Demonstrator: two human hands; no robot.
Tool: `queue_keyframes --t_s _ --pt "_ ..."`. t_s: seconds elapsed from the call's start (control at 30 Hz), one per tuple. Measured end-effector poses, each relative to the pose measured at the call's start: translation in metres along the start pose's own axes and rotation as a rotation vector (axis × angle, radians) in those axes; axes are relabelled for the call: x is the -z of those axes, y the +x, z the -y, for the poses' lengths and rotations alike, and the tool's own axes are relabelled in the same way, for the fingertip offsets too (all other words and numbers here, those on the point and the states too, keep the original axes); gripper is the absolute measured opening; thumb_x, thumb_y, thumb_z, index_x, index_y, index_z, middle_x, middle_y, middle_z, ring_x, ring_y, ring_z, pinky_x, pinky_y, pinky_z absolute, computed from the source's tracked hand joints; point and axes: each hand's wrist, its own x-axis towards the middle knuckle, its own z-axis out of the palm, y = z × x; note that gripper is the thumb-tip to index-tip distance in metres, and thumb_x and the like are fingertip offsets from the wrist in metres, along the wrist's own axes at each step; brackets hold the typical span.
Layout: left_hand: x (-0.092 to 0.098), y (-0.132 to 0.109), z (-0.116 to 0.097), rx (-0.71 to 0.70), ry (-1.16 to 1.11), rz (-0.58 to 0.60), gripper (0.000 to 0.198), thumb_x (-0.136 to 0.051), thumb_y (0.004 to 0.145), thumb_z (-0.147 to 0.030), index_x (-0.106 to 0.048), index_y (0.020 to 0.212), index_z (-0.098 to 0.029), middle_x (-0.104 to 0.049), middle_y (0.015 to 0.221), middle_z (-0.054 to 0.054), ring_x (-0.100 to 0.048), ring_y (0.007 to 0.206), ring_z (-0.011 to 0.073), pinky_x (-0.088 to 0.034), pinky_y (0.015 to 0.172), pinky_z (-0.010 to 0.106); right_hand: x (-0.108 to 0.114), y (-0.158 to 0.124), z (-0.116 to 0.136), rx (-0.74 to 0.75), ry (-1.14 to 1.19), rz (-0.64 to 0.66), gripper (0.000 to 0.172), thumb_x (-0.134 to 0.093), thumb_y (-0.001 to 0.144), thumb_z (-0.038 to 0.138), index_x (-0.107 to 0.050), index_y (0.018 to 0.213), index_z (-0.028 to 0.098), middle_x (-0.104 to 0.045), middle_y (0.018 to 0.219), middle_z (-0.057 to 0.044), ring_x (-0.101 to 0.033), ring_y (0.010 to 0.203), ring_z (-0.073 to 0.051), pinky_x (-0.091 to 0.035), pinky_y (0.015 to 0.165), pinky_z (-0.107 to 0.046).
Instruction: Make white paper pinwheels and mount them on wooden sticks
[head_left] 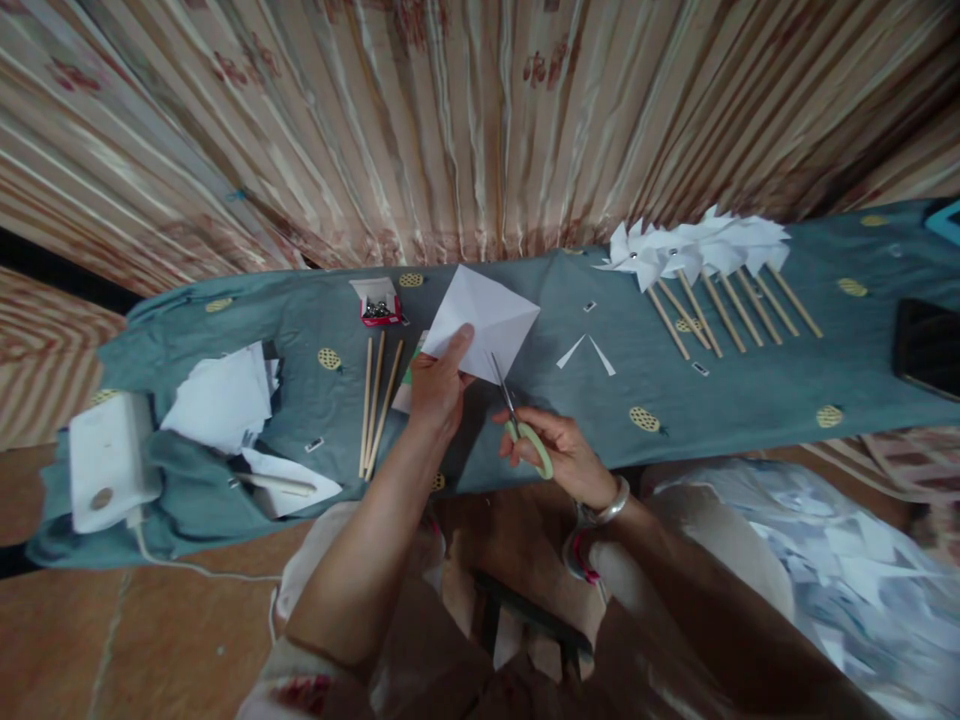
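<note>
My left hand (442, 385) grips a white square sheet of paper (484, 310) by its lower left side, thumb on top. Faint crease lines cross the sheet. In my right hand (559, 445) is a pair of scissors (534, 445) with pale green handles, its blades at the sheet's lower corner. Whether the blades are apart is too small to tell. Under my left hand, a green and white flat item (405, 390) is partly hidden. Left of it lie several wooden sticks (373, 400) and a small red box (377, 303) of metal pins.
Finished paper pinwheels (697, 250) on sticks lie at the right, near a dark phone (928, 345). Two paper slivers (600, 355) rest mid-table. At left are stacked paper (225, 395) and a white power box (112, 460). A plastic bag (847, 560) of white paper pieces sits lower right.
</note>
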Motion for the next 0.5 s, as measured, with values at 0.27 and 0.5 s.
queue_keyframes --t_s 0.27,0.5 --pt "0.0003 0.0003 0.0006 0.014 -0.01 -0.006 0.033 -0.09 0.056 -0.033 -0.072 0.077 -0.016 -0.078 0.079 0.006 -0.075 0.075 0.0219 -0.057 0.065 0.027 0.0007 0.0005 -0.0017 0.01 -0.005 0.003 0.045 -0.08 0.071 0.053 -0.073 0.102 0.021 -0.065 0.074 0.001 -0.057 0.062 -0.01 -0.054 0.062 -0.024" --pt "-0.0008 -0.0009 -0.0003 0.01 -0.013 -0.016 0.032 -0.09 0.057 -0.034 -0.071 0.075 -0.015 -0.077 0.076 0.005 -0.075 0.074 0.0212 -0.058 0.066 0.027 0.0024 0.0006 -0.0058 0.004 -0.015 0.015 0.047 -0.079 0.074 0.053 -0.072 0.107 0.02 -0.064 0.076 0.0 -0.058 0.063 -0.01 -0.054 0.062 -0.024"
